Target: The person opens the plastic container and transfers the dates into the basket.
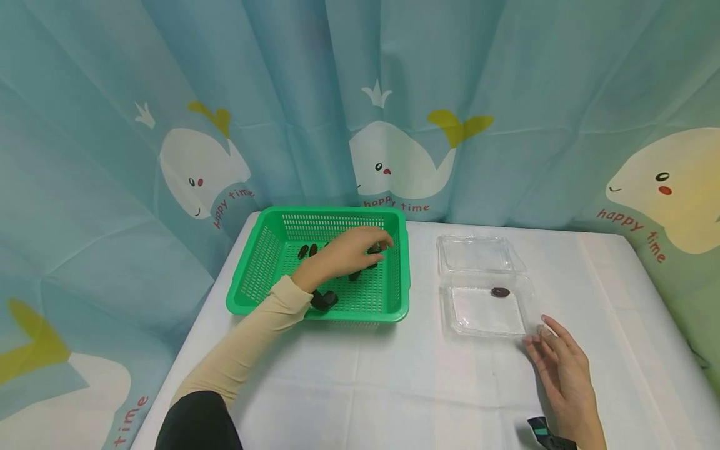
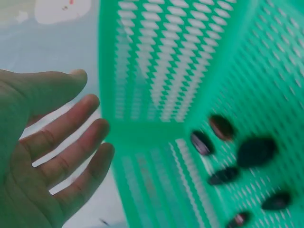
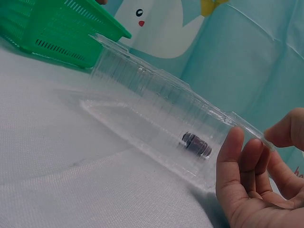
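My left hand (image 1: 350,251) reaches over the green basket (image 1: 261,307), fingers loosely bent and apart. In the left wrist view nothing lies between its fingertips (image 2: 100,126). Several dark brown, oval, date-like pieces (image 1: 304,252) lie scattered on the basket floor, some partly hidden by that hand. My right hand (image 1: 564,369) is at the near right corner of a clear plastic box (image 1: 448,315), thumb and fingers pinching its rim in the right wrist view. One dark oval piece (image 1: 500,292) lies inside the box. Its hinged lid (image 1: 478,255) is folded back behind it.
White cloth (image 1: 394,387) covers the table. A blue curtain (image 1: 315,75) with whale prints hangs behind the basket and the box. Basket and box stand apart, the basket on the left. A black strap (image 1: 554,441) circles the right wrist.
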Available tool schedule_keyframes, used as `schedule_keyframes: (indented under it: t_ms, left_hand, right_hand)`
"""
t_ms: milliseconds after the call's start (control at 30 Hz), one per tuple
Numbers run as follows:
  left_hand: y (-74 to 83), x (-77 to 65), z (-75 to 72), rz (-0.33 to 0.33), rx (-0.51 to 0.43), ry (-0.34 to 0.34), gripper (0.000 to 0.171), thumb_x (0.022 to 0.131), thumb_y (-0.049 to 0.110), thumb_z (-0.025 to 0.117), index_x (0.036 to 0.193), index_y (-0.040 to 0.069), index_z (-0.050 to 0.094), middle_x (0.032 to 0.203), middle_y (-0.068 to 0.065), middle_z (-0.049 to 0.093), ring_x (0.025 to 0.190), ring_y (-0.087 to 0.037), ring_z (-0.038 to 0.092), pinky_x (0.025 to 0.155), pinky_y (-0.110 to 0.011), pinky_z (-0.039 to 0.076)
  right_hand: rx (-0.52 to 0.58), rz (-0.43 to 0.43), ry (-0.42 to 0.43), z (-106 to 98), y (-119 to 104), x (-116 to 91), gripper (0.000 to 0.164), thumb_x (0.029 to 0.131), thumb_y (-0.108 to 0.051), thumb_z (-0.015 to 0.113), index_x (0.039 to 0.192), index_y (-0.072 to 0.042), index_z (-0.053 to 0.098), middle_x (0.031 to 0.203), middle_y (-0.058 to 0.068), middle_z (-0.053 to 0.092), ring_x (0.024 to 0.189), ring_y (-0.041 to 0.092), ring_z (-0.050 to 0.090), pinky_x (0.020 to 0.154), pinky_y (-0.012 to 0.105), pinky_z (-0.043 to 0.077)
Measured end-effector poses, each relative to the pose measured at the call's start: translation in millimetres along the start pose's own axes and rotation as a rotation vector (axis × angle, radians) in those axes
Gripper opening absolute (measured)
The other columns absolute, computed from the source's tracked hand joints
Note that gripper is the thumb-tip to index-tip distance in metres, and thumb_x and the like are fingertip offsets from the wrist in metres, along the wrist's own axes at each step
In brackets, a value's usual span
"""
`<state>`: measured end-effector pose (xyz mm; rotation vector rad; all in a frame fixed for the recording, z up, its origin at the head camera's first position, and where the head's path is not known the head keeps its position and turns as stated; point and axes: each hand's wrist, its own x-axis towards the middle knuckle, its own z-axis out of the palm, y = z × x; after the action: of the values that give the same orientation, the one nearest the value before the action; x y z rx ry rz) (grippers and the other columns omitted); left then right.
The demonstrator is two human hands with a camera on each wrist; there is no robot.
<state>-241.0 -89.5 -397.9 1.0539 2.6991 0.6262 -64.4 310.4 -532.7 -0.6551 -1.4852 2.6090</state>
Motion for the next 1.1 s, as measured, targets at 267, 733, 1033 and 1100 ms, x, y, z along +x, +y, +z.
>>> schedule_keyframes:
  t_ms: [267, 733, 1033, 1100]
  left_hand:
    - [42.9, 13.1, 9.6, 0.065, 0.049, 0.012, 0.028, 0.103, 0.018, 0.067, 0.131, 0.014, 0.068, 0.124, -0.001, 0.069, 0.116, -0.021, 0.064, 0.100, -0.033, 0.052]
    - [118.3, 50.1, 63.2, 0.126, 0.123, 0.003, 0.032, 0.104, 0.026, 0.066, 0.135, 0.021, 0.066, 0.126, 0.006, 0.068, 0.114, -0.010, 0.063, 0.088, -0.017, 0.050]
    - [149.9, 81.8, 102.2, 0.107, 0.182, 0.003, 0.034, 0.105, 0.031, 0.065, 0.139, 0.027, 0.064, 0.131, 0.011, 0.067, 0.117, -0.005, 0.062, 0.093, -0.016, 0.051]
    - [152.5, 89.7, 113.8, 0.090, 0.207, 0.000, 0.035, 0.105, 0.032, 0.063, 0.140, 0.029, 0.064, 0.134, 0.012, 0.065, 0.119, -0.005, 0.061, 0.094, -0.017, 0.051]
  right_hand:
    - [-0.034, 0.031, 0.054, 2.4, -0.1, 1.2, 0.028, 0.106, -0.014, 0.062, 0.132, -0.026, 0.063, 0.128, -0.001, 0.049, 0.096, 0.005, 0.067, 0.089, 0.019, 0.059]
    - [0.002, 0.015, 0.048, 3.0, 0.4, -0.2, 0.026, 0.104, -0.013, 0.064, 0.127, -0.025, 0.068, 0.106, -0.004, 0.065, 0.089, 0.008, 0.073, 0.086, 0.020, 0.061]
    - [0.014, 0.036, 0.033, 0.8, -1.7, -1.7, 0.026, 0.105, -0.013, 0.063, 0.126, -0.026, 0.068, 0.106, -0.005, 0.065, 0.089, 0.008, 0.073, 0.085, 0.020, 0.061]
    - [0.036, 0.025, 0.003, -0.1, -1.8, -1.9, 0.026, 0.106, -0.011, 0.061, 0.126, -0.025, 0.068, 0.103, -0.004, 0.067, 0.088, 0.009, 0.073, 0.085, 0.020, 0.061]
